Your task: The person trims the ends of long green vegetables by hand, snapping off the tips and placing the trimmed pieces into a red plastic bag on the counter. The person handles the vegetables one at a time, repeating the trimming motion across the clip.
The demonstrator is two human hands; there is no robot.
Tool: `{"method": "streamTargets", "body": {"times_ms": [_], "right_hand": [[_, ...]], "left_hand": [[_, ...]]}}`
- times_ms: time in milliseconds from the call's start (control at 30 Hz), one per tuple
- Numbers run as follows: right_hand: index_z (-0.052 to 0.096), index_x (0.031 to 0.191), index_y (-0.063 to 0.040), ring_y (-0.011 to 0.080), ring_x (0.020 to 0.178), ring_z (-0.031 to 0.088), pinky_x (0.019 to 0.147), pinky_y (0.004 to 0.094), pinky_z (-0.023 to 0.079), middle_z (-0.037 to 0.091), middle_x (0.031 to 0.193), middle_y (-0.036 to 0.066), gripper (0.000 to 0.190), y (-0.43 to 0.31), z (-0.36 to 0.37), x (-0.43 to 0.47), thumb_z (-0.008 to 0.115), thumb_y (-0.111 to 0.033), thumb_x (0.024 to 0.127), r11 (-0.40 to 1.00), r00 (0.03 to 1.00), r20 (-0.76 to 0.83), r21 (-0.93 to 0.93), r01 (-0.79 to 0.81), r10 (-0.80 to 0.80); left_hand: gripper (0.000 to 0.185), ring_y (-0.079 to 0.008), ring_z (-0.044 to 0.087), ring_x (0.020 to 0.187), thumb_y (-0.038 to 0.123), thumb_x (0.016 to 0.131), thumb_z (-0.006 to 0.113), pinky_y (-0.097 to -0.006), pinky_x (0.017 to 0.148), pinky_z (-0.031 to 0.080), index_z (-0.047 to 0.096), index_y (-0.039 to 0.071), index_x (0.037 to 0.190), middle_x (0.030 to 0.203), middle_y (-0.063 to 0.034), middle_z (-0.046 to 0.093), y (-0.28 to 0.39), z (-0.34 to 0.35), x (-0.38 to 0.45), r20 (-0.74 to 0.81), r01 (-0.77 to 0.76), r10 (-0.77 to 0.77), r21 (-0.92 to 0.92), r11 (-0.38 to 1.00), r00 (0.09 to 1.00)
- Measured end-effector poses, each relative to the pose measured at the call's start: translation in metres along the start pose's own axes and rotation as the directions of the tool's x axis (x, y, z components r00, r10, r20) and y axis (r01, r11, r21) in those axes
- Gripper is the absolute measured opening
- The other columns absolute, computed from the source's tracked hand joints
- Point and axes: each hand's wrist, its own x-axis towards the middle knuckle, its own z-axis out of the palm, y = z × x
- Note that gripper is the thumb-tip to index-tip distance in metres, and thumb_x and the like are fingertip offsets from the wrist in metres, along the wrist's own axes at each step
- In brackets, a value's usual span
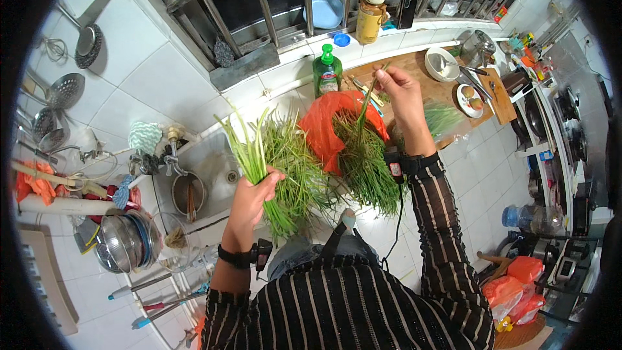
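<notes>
My left hand [255,194] is closed around a bunch of long green stalks [249,155] with pale ends pointing up, likely garlic chives. Beside it lies a loose heap of similar stalks [296,165]. My right hand [399,92] pinches the upper end of a thin green stalk [368,102] between thumb and fingers. Below that hand, a darker green pile [371,165] spills from a red plastic bag [318,129]. The stalk's lower end overlaps this pile, and whether they touch is unclear.
A metal sink [209,180] holding a round pot [189,192] is at left. Behind the red bag stands a green soap bottle [327,72]. On the wooden board [413,65] are a white bowl [441,64], a small plate [469,101] and bagged greens [442,119]. Window bars rise behind.
</notes>
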Motion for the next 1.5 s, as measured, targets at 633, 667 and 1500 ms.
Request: {"method": "streamTargets", "body": {"times_ms": [633,667,1500], "right_hand": [[0.063,0.103,-0.002,0.0071,0.070,0.054,0.065,0.0206,0.046,0.062,0.083,0.001,0.020,-0.136,0.057,0.001,0.061,-0.011,0.085,0.885,0.890,-0.010,0.100,0.455,-0.456],[0.062,0.104,-0.002,0.0072,0.071,0.054,0.065,0.0207,0.046,0.062,0.084,0.001,0.020,-0.126,0.058,0.006,0.060,-0.012,0.086,0.920,0.923,0.037,0.103,0.378,-0.384],[0.057,0.079,-0.006,0.0027,0.065,0.043,0.057,0.0196,0.037,0.051,0.072,-0.005,0.015,0.030,0.106,-0.052,0.056,-0.017,0.089,0.983,0.893,0.412,-0.095,-0.155,0.181]], "left_hand": [[0.011,-0.0039,0.034,0.054,0.007,0.083,0.061,-0.0192,0.047,0.027,0.061,0.002,0.092,0.069,0.0039,0.048,0.035,0.054,0.044,-0.028,-0.250,0.254,0.104,0.963,0.967],[0.011,-0.0037,0.035,0.055,0.007,0.084,0.061,-0.0192,0.047,0.028,0.062,0.001,0.093,0.071,0.0036,0.049,0.038,0.056,0.044,-0.037,-0.260,0.264,0.079,0.962,0.964],[0.010,-0.0047,0.041,0.055,0.010,0.084,0.061,-0.0182,0.045,0.031,0.056,0.003,0.089,0.083,-0.0085,0.061,0.017,0.025,0.048,0.006,-0.031,0.031,-0.083,0.996,0.999]]}}
